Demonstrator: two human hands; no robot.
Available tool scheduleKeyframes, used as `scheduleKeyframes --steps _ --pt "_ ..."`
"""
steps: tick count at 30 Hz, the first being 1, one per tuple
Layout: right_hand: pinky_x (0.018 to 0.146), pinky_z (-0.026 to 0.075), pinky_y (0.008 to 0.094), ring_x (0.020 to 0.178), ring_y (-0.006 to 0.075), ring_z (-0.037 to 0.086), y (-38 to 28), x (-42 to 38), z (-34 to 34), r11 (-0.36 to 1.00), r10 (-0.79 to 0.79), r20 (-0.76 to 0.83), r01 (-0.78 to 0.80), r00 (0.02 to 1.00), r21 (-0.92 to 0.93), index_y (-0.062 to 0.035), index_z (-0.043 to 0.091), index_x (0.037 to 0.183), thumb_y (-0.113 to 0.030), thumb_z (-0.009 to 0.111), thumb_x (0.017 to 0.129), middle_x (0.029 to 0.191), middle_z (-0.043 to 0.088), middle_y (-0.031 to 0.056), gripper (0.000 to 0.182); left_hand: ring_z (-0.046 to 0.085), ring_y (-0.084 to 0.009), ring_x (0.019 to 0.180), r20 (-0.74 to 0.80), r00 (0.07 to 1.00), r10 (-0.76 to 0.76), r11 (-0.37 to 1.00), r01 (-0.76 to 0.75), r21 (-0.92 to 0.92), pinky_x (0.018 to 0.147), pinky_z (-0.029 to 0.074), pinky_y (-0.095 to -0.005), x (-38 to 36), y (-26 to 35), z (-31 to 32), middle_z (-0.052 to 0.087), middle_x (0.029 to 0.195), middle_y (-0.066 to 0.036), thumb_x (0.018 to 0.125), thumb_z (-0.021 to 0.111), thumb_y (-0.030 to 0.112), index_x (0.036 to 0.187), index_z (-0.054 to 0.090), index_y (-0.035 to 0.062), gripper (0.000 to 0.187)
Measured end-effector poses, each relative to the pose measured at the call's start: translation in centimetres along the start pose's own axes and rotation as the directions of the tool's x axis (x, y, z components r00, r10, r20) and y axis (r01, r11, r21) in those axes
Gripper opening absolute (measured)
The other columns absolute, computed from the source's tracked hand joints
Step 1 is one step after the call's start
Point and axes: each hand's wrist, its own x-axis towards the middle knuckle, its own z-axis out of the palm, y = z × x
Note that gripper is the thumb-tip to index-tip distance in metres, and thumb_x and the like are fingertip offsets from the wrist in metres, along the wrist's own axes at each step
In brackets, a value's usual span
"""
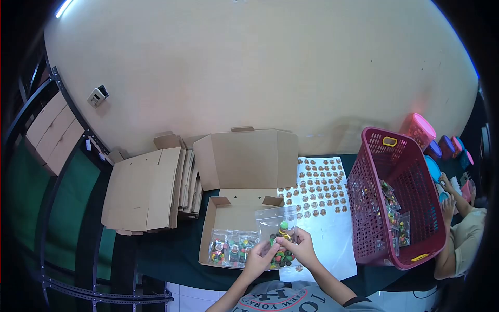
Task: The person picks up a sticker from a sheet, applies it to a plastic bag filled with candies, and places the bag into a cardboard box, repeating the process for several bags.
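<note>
A clear zip bag (pixel 266 217) of small colourful pieces is held upright over the front right of an open cardboard box (pixel 226 205). My left hand (pixel 257 261) grips the bag's lower left, thumb pressed on its front. On the bag's right side my right hand (pixel 301 248) has its fingers closed, its thumb meeting the left one near the middle. The thumbs partly cover the bag's contents. Inside the box, along its front, lie filled bags (pixel 234 249), each with a round sticker. Right of the box is a white sheet (pixel 325 234) with rows of round brown stickers.
A maroon basket (pixel 397 171) with several filled bags stands at the right. Flattened cardboard boxes (pixel 140 192) are stacked at the left. Beyond the basket sit a co-worker (pixel 470 239) and lidded tubs (pixel 422 131). Metal shelving (pixel 93 208) borders the far left.
</note>
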Motion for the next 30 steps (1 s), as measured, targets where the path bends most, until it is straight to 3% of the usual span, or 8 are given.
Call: scheduleKeyframes --steps 1,2,5,14,17,22,24,30 --pt "0.036 0.038 0.0176 0.050 0.0045 0.053 -0.4 -0.1 0.1 1.000 -0.009 -0.002 0.009 1.000 -0.007 -0.0037 0.054 0.074 -0.022 0.069 0.073 0.066 0.059 0.0018 0.024 0.057 -0.0085 0.079 -0.132 0.990 0.043 0.995 -0.054 -0.086 0.067 0.045 -0.0206 0.0 -0.1 0.3 0.060 0.088 -0.006 0.084 0.056 0.017 0.097 0.053 -0.0058 0.026" --pt "0.037 0.038 0.0166 0.051 0.0050 0.054 0.6 0.1 -0.4 0.995 -0.070 0.023 0.071 0.997 -0.072 -0.0036 0.054 0.076 -0.022 0.069 0.074 0.068 0.059 0.0023 0.024 0.057 -0.0110 0.082 -0.079 0.997 0.014 0.983 -0.028 -0.181 0.070 0.046 -0.0208 0.2 -0.7 -0.1 0.058 0.094 -0.009 0.083 0.057 0.014 0.104 0.049 -0.0070 0.031" --pt "0.039 0.038 0.0155 0.053 0.0050 0.055 -1.5 -0.7 0.0 0.997 0.071 0.019 -0.071 0.997 0.005 -0.0032 0.054 0.080 -0.021 0.066 0.076 0.068 0.059 0.0024 0.022 0.057 -0.0108 0.081 -0.052 0.999 0.003 0.997 -0.007 -0.079 0.069 0.048 -0.0212 0.4 -2.1 -1.0 0.059 0.092 -0.008 0.083 0.058 0.012 0.105 0.051 -0.0055 0.029" --pt "0.040 0.038 0.0156 0.053 0.0041 0.053 -0.4 -0.6 -0.1 0.993 -0.004 -0.014 0.006 1.000 0.114 -0.0024 0.054 0.085 -0.017 0.061 0.080 0.065 0.058 0.0011 0.017 0.058 -0.0068 0.072 -0.019 0.999 -0.051 0.975 0.046 -0.215 0.063 0.047 -0.0180 0.3 -0.6 -0.8 0.060 0.085 -0.005 0.081 0.060 0.014 0.107 0.051 -0.0057 0.034" --pt "0.043 0.039 0.0158 0.055 0.0038 0.053 -0.1 -0.9 0.2 0.999 0.002 -0.021 -0.001 1.000 0.051 -0.0021 0.054 0.088 -0.017 0.061 0.080 0.069 0.058 0.0007 0.018 0.059 -0.0084 0.076 -0.018 1.000 -0.004 0.999 0.003 -0.047 0.064 0.048 -0.0193 0.3 -1.1 -0.7 0.061 0.086 -0.006 0.081 0.060 0.015 0.106 0.051 -0.0047 0.033" --pt "0.048 0.041 0.0161 0.062 0.0043 0.054 0.5 -0.9 0.3 0.988 -0.001 0.083 -0.011 0.997 0.154 -0.0016 0.053 0.099 -0.015 0.058 0.082 0.076 0.058 0.0009 0.022 0.060 -0.0101 0.078 0.055 0.998 -0.015 0.995 0.020 -0.097 0.061 0.048 -0.0181 0.3 -0.5 -1.1 0.061 0.088 -0.006 0.082 0.059 0.016 0.105 0.052 -0.0023 0.030" --pt "0.047 0.041 0.0163 0.061 0.0042 0.053 0.1 -1.1 -0.1 0.988 0.011 0.125 -0.030 0.992 0.149 -0.0011 0.053 0.099 -0.015 0.058 0.083 0.076 0.058 0.0009 0.022 0.060 -0.0094 0.077 0.068 0.983 -0.172 0.979 0.178 -0.096 0.057 0.047 -0.0162 0.2 0.1 -1.4 0.061 0.089 -0.004 0.083 0.057 0.017 0.106 0.053 -0.0006 0.029" --pt "0.043 0.040 0.0168 0.057 0.0037 0.051 1.0 -1.0 -0.5 0.995 -0.046 0.127 0.035 0.991 0.088 0.0003 0.057 0.096 -0.014 0.058 0.083 0.074 0.058 0.0021 0.019 0.058 -0.0084 0.078 0.108 0.989 -0.105 0.987 0.117 -0.106 0.055 0.046 -0.0161 0.0 0.3 -1.5 0.060 0.091 -0.004 0.085 0.055 0.017 0.108 0.053 -0.0002 0.029"
